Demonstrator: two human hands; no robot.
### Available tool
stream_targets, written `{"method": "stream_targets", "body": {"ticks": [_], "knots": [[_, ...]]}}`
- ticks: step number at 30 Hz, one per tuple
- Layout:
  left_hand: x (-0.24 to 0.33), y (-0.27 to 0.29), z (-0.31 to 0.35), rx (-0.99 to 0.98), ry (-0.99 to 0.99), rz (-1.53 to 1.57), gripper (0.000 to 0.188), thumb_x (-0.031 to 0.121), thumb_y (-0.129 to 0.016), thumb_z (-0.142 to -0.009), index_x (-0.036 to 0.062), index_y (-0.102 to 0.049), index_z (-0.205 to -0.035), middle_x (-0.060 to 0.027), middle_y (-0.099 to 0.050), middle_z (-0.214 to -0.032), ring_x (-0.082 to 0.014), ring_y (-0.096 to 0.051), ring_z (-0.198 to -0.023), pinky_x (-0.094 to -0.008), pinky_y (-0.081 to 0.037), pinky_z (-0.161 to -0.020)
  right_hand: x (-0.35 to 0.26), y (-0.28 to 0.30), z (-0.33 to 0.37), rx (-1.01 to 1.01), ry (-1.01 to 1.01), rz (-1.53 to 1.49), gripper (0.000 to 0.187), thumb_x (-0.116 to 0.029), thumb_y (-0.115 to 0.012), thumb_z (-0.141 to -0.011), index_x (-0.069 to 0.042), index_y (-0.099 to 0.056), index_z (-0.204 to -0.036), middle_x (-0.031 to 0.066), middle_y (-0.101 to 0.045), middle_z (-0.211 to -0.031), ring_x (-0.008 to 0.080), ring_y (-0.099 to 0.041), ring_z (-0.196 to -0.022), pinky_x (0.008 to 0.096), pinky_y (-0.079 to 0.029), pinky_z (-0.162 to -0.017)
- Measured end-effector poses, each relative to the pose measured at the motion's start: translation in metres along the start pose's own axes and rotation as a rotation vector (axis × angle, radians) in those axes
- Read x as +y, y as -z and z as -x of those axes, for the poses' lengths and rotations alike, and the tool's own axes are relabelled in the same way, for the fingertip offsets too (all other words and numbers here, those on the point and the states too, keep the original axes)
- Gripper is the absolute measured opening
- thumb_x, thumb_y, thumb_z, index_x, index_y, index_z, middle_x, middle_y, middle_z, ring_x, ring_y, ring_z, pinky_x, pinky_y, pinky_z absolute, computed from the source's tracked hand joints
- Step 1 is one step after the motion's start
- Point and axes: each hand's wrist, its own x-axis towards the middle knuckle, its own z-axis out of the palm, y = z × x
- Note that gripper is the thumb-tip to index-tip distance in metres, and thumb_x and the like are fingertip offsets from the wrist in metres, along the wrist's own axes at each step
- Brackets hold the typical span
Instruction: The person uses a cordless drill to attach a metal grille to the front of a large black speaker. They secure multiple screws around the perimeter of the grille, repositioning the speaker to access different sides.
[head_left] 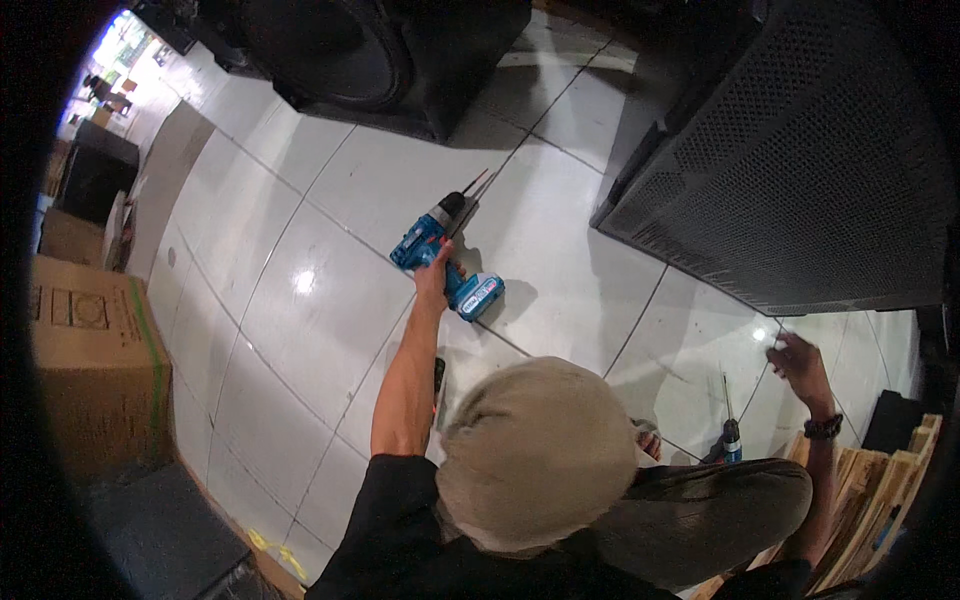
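My left hand point(434, 275) is closed around the grip of a blue cordless drill point(425, 238). A long thin bit in its black chuck points away to the upper right, and the battery point(478, 296) faces the near right, close to the tiled floor. Over on the right, my right hand point(797, 362) is raised just below the lower edge of a black speaker with a perforated grille point(800, 170). Its fingers look curled but are blurred, and I cannot tell whether anything is in them. Nearer than that hand, a screwdriver with a dark and blue handle point(732, 440) is on the floor.
Another black speaker point(420, 70) with a large round cone stands at the far side. Cardboard boxes point(100, 370) line the left. Wooden slats point(870, 490) lie at the near right. A dark-handled object point(438, 378) is partly hidden beside a round beige cloth-covered shape point(540, 455).
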Motion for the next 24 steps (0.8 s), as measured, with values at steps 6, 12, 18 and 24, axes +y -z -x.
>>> {"method": "stream_targets", "body": {"ticks": [6, 12, 18, 24], "knots": [[0.051, -0.031, 0.038, -0.171, 0.167, -0.112, 0.042, 0.035, -0.075, -0.079, 0.0046, -0.058, -0.103, -0.0060, -0.060, -0.074, -0.0170, -0.058, -0.053, -0.0296, -0.050, -0.048, -0.147, -0.070, -0.053, -0.498, 0.110, 0.180, 0.046, -0.032, -0.067, -0.087, 0.002, -0.056, -0.117, 0.0122, -0.067, -0.089, 0.0165, -0.065, -0.075, 0.0292, -0.052, -0.065], [0.078, -0.043, 0.047, -0.453, 0.011, -0.348, 0.050, 0.035, -0.079, -0.075, -0.0019, -0.055, -0.099, -0.0097, -0.061, -0.073, -0.0161, -0.062, -0.057, -0.0289, -0.054, -0.053, -0.226, -0.242, -0.149, -0.481, 0.053, -0.699, 0.063, -0.035, -0.061, -0.091, -0.002, -0.033, -0.137, 0.0126, -0.056, -0.119, 0.0198, -0.058, -0.102, 0.0339, -0.051, -0.081], [0.076, -0.034, 0.029, -0.441, 0.059, -0.336, 0.051, 0.036, -0.079, -0.075, -0.0021, -0.056, -0.099, -0.0098, -0.063, -0.074, -0.0164, -0.063, -0.059, -0.0288, -0.054, -0.055, -0.261, -0.318, -0.188, -0.404, 0.175, -1.512, 0.043, -0.038, -0.054, -0.095, -0.014, -0.041, -0.128, 0.0085, -0.053, -0.121, 0.0228, -0.053, -0.111, 0.0402, -0.046, -0.090], [0.078, -0.037, 0.026, -0.398, 0.068, -0.431, 0.051, 0.035, -0.079, -0.076, -0.0016, -0.059, -0.105, -0.0094, -0.067, -0.085, -0.0164, -0.065, -0.065, -0.0294, -0.053, -0.062, -0.257, -0.338, -0.199, -0.272, 0.113, -1.509, 0.042, -0.038, -0.052, -0.096, -0.014, -0.041, -0.129, 0.0080, -0.055, -0.117, 0.0214, -0.053, -0.107, 0.0393, -0.045, -0.091]]}}
